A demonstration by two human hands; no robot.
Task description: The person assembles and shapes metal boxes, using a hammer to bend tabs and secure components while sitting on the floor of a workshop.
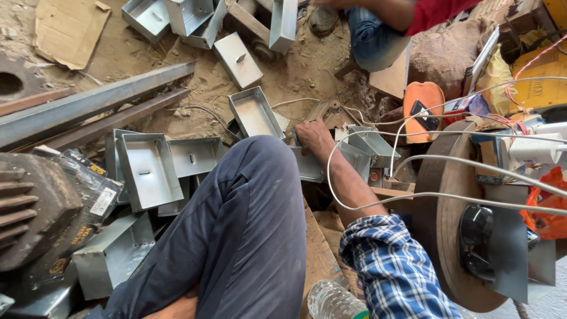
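Only one of the person's own hands shows: the right hand [313, 139], stretched out past the raised knee in dark trousers [248, 224]. Its fingers [302, 143] are curled down together over the near rim of a shallow grey sheet-metal tray [312, 167], gripping that edge; the tray lies directly beneath the fingers on the sandy floor [195, 88], partly hidden by the knee. The left hand is out of sight.

About a dozen of these metal trays can be counted, though overlap makes the number uncertain. Just left of the fingers one open tray [255, 113] lies tilted; further left two more [147, 170] [195, 156] sit side by side on a pile. Just right of the fingers stands a deeper folded box [373, 145]. Well beyond the fingers four or five lie scattered, one with its closed base up [237, 59].

Two long steel bars [94, 106] run slantwise far left of the fingers. White cables [413, 195] loop across the forearm in its blue checked sleeve [393, 266]. One clear plastic bottle [332, 301] stands near the elbow. Another person in a red top [437, 12] crouches well beyond the fingers.
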